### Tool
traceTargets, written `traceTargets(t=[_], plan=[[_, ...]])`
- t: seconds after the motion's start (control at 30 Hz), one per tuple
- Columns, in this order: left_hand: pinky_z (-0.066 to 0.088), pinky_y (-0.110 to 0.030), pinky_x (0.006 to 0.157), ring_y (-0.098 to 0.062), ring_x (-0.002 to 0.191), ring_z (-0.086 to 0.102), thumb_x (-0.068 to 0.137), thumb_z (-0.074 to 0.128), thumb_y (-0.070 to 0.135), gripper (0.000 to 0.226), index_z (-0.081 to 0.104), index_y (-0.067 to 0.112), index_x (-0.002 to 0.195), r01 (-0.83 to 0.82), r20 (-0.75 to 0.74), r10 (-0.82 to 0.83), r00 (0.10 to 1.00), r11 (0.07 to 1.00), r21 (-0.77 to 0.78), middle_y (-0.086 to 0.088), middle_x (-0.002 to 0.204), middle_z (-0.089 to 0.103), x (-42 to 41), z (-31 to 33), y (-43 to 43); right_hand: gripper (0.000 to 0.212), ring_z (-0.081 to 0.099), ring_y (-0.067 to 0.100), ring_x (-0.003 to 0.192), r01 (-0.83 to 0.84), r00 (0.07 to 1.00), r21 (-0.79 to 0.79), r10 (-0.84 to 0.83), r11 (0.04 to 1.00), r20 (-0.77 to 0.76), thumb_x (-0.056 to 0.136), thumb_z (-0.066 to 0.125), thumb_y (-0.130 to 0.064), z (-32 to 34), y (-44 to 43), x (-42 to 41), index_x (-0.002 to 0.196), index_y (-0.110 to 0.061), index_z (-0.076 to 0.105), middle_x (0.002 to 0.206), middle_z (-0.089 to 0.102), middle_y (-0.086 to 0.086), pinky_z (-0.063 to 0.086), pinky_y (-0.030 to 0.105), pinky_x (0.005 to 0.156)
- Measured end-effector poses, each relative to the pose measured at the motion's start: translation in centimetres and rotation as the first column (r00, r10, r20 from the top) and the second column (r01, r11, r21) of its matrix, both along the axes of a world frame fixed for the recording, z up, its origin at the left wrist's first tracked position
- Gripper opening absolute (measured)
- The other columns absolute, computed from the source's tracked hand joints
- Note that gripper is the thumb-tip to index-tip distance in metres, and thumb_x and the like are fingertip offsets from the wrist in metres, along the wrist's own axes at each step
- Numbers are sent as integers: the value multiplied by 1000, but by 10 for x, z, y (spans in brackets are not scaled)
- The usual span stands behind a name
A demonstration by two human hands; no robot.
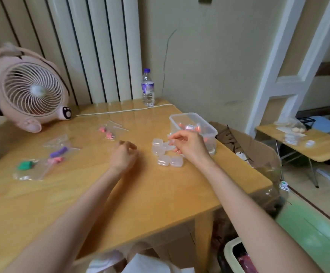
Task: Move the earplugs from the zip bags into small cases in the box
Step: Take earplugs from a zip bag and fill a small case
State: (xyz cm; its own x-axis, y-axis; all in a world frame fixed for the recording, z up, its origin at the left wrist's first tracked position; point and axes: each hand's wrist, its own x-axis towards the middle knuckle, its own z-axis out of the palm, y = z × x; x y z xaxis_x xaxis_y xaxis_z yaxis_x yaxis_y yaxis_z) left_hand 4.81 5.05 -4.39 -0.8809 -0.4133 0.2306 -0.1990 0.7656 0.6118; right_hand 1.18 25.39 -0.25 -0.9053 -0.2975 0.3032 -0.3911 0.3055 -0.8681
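Several clear small cases (165, 159) lie clustered on the wooden table (140, 194) in front of a clear plastic box (209, 132) that holds cases with orange earplugs. My right hand (187, 145) pinches an opened clear case (169, 146) just above the cluster. My left hand (123, 154) hovers to the left of the cases with loosely curled fingers and nothing in it. Zip bags with earplugs lie further left: pink ones (108, 133), purple (58, 151), pink (56, 160) and green (25, 165).
A pink desk fan (30, 91) stands at the table's back left. A water bottle (148, 88) and a white cable (124, 110) are at the back edge. A brown bag (244, 142) sits right of the table, with a second small table (317, 146) beyond.
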Motion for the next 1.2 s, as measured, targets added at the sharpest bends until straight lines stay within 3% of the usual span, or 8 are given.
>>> traceTargets(t=[0.3, 0.5, 0.6, 0.67, 0.73, 0.83, 1.03, 1.2], plan=[[15, -34, 116, -23, 143, 17, 92, 50, 43, 42, 54, 25, 130, 52, 176, -1, 984, 956, -288, -2, 157, 18, -28, -10, -86, 19, 58, 13, 54, -116, 993, 36, 115, 993, 32, 85, 59, -6, -7, -75, -17, 79, -22, 68, 75, 66, 1, 49, 24, 58], [16, -38, 115, -20, 141, 22, 94, 46, 45, 50, 47, 19, 136, 50, 172, 12, 985, 936, -348, 2, 152, 30, -38, -12, -92, 23, 57, 12, 53, -126, 991, 26, 125, 992, 49, 85, 59, -6, -12, -95, -28, 76, -25, 67, 75, 67, 2, 47, 18, 55], [33, -32, 105, -23, 131, 42, 89, 60, 25, 26, 67, 16, 112, -2, -117, -19, 993, 984, -177, -4, 138, 51, -25, -7, -90, 23, 60, 13, 68, -86, 995, 4, 86, 996, 43, 84, 60, -7, -15, -100, -32, 77, -28, 67, 78, 67, -3, 52, 32, 72], [40, -31, 103, -18, 125, 51, 83, 68, 12, 6, 71, 16, 85, -1, -302, 49, 952, 988, 156, -10, 116, 66, -9, 4, -81, 20, 59, 12, 85, -51, 998, 10, 51, 999, 21, 83, 62, -8, -15, -102, -34, 96, -23, 68, 95, 67, -4, 48, 29, 84], [48, -34, 97, -13, 99, 67, 80, 69, 1, 16, 62, 14, 72, 111, -370, 89, 925, 867, 486, -16, 92, 70, 6, 16, -71, 35, 56, 13, 102, -74, 996, -14, 74, 997, 47, 83, 65, -11, -15, -104, -34, 118, -17, 60, 115, 62, -1, 43, 25, 91], [56, -25, 60, -16, 54, 66, 77, 67, -9, 22, 51, 7, 77, 220, -383, 104, 918, 671, 708, -29, 113, 59, 23, 28, -62, 46, 56, 14, 108, -138, 974, -77, 149, 987, 169, 84, 67, -22, -17, -112, -29, 127, -17, 52, 119, 59, 3, 43, 26, 92], [58, -26, 59, -17, 59, 69, 82, 49, -21, 38, 45, 2, 112, 244, -323, 128, 938, 421, 874, -17, 86, 65, 35, 38, -49, 5, 59, 11, 53, -272, 890, -260, 345, 926, 297, 88, 60, -4, -19, -107, -19, 90, -8, 61, 76, 64, 8, 47, 18, 49], [52, -29, 79, -9, 71, 64, 85, 63, 10, 29, 61, 7, 113, 223, -150, -166, 975, 668, 710, -5, 93, 66, 43, 41, -53, 15, 50, 4, 43, -270, 903, -311, 352, 911, 246, 83, 62, 5, -16, -99, -19, 90, -8, 63, 69, 60, 4, 39, 16, 42]])
